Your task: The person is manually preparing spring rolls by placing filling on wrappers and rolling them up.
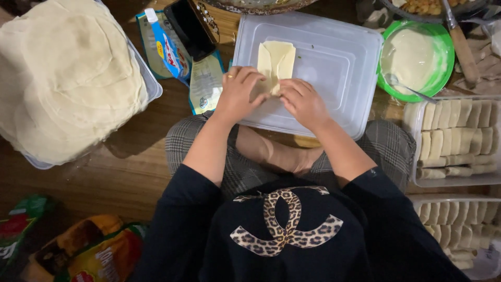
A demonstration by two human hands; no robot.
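Observation:
A pale dough wrapper [276, 58], folded like an envelope, lies on an upturned clear plastic lid [334, 62] in front of me. My left hand [239, 93] presses the wrapper's lower left edge, a ring on one finger. My right hand [301, 102] pinches the lower right edge, fingertips meeting the left hand's. The near end of the wrapper is hidden under my fingers. I sit cross-legged with the lid resting over my knees.
A big stack of round wrappers [68, 78] fills a tub at left. A green bowl [417, 57] of white paste with a spoon sits at right. Trays of finished rolls [459, 138] line the right side. Packets [172, 49] and bags [94, 253] lie about.

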